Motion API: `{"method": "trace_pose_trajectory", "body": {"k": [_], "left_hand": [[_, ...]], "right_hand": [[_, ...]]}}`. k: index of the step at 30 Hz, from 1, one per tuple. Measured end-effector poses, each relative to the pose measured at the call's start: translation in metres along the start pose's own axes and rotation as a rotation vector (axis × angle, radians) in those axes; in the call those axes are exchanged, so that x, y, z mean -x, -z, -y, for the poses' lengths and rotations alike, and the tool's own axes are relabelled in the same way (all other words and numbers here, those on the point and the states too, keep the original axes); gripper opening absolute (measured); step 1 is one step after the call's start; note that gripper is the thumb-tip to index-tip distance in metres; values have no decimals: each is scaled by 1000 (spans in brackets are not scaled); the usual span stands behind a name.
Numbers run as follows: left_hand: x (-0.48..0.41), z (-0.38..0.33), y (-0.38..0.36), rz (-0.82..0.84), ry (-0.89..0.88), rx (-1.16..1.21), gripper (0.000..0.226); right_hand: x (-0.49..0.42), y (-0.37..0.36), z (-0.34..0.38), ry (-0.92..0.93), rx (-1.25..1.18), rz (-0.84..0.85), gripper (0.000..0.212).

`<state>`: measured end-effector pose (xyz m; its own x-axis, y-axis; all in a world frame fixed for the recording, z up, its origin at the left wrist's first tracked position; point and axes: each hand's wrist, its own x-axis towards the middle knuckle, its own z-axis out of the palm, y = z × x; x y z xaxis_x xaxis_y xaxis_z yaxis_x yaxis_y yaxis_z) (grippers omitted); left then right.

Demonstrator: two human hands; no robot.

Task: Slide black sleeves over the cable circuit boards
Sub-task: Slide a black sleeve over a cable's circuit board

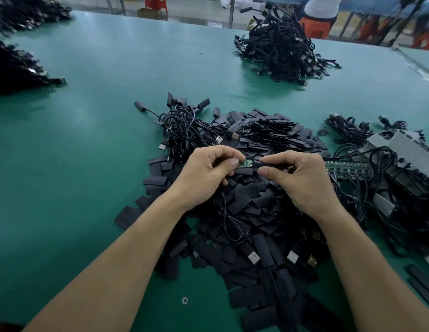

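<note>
worktop: plain teal green
circuit board: green, small pale marks
sleeve at its end: black
loose sleeves, front edge: matt black
cables: black
plugs: silver
blocks, right edge: grey
stool beyond the far edge: orange

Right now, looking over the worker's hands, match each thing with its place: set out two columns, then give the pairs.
1 green circuit board
2 black sleeve
3 pile of loose sleeves
4 row of circuit boards

A beneath both hands
B pinched by the right hand
C right of both hands
D pinched by the left hand

Pairs: 1-D, 2-B, 3-A, 4-C
</note>
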<state>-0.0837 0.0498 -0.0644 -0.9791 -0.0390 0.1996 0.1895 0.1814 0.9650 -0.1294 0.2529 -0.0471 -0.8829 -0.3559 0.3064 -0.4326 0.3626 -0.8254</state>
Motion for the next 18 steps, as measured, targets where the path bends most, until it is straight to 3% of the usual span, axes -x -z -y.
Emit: {"method": "trace_pose_trajectory", "body": {"k": [10,18], "left_hand": [[-1,2,0,-6,26,-41,20],[-1,-1,0,-25,61,45,13]], "right_hand": [[2,-3,3,-34,103,48,27],[0,1,3,-94,-61,97,23]]}}
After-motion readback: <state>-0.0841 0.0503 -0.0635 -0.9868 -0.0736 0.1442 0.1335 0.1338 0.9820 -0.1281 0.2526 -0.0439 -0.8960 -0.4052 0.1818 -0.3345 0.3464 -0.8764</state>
